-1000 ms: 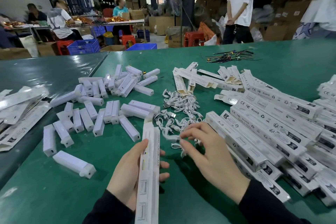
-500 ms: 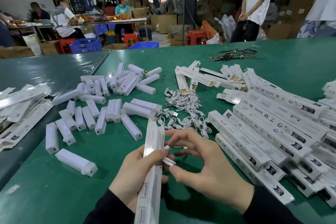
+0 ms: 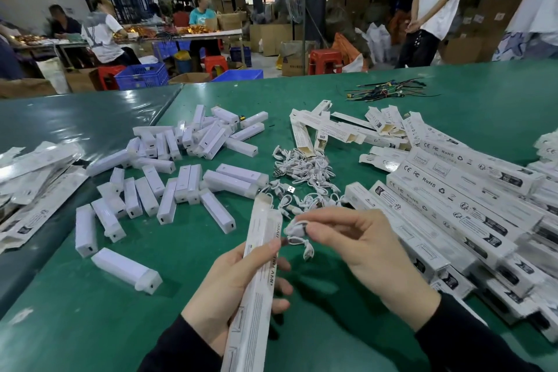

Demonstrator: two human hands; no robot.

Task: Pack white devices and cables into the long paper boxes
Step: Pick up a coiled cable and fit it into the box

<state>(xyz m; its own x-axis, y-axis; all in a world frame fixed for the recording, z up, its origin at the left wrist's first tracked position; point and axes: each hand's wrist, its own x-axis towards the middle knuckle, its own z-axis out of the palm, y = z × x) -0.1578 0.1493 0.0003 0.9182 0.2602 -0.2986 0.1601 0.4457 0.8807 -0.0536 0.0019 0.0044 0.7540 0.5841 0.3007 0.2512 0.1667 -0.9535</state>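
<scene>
A long box (image 3: pixel 256 275) is being held upright above the table (image 3: pixel 90 326) by the left hand (image 3: pixel 229 290), fingers wrapped round it, seemingly for loading. A coiled cable (image 3: pixel 297 231) is being pinched beside it by the right hand (image 3: pixel 362 248).

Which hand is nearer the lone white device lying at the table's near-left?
Left. The left hand, gripping the long box, sits just right of the device; the right hand is farther right, pinching a cable.
</scene>
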